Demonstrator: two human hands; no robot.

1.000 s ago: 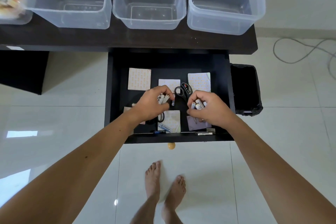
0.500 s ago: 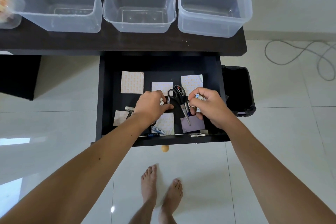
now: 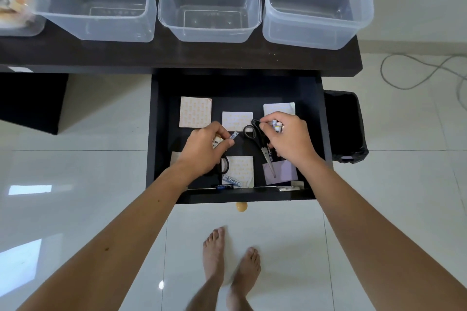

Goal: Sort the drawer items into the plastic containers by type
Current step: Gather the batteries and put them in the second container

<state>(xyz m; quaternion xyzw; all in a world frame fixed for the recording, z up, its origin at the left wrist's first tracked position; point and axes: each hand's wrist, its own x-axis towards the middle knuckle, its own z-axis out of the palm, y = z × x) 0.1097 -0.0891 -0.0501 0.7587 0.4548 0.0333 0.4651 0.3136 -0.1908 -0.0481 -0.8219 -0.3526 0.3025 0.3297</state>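
Desk [image 3: 177,55]: dark, matte wood-look top, one.
Drawer [image 3: 316,134]: black, rectangular, pulled open below the desk's right part; round pale knob [image 3: 241,206] on its near face.
Plastic containers: four, clear, rounded-rectangular, in a row on the desk. Far-left one [image 3: 38,7] holds tape rolls, partly out of view; second [image 3: 101,20], third [image 3: 209,33] and right one [image 3: 316,33] show bare bottoms.
Waste bin [image 3: 346,126]: black, one, right of the drawer.
Sticky-note pads: six visible, square, paper, flat on the drawer floor; pale patterned [image 3: 195,112], one lilac [image 3: 280,171] near right.
Scissors [image 3: 255,131]: black handles, steel blades, mid-drawer; a second black handle [image 3: 224,164] shows under the left hand.
Batteries: small cylinders. Left hand [image 3: 202,151] curled round several [image 3: 217,143], one [image 3: 233,136] pinched at its fingertips. Right hand [image 3: 290,136] curled round several [image 3: 277,126]. Two loose [image 3: 232,180] at the drawer's near edge.
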